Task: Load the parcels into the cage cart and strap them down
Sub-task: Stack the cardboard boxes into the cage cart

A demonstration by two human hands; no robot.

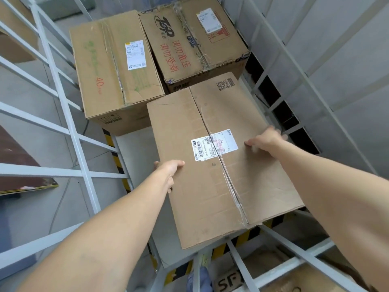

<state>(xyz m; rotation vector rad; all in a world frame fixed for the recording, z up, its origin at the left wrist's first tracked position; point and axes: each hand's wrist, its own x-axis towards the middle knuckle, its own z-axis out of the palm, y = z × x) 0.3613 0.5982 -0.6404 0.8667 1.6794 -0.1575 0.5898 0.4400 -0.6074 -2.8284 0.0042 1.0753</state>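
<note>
Three cardboard parcels are in view, all inside the white bars of the cage cart [74,134]. Two of them, the left back parcel [113,66] and the right back parcel [189,39], lie side by side at the far end of the cart. The third parcel [202,197] looks the largest and is in the hands. Its far end is just beside the right back parcel, and its near end reaches out over the striped front edge [245,236]. Whether it rests on the white cart floor [134,148], I cannot tell.

The left hand [168,171] has its grip on the left long edge, thumb on top and fingers around the side. The right hand [265,138] grasps the right edge in the same way.

I judge this box stiff but worn, with dents along the edges, and probably not very heavy, since the hands hold it only at the sides. A safer hold is low on both long sides, away from the taped seam [223,175]. The shipping label [214,147] sits across that seam.
</note>
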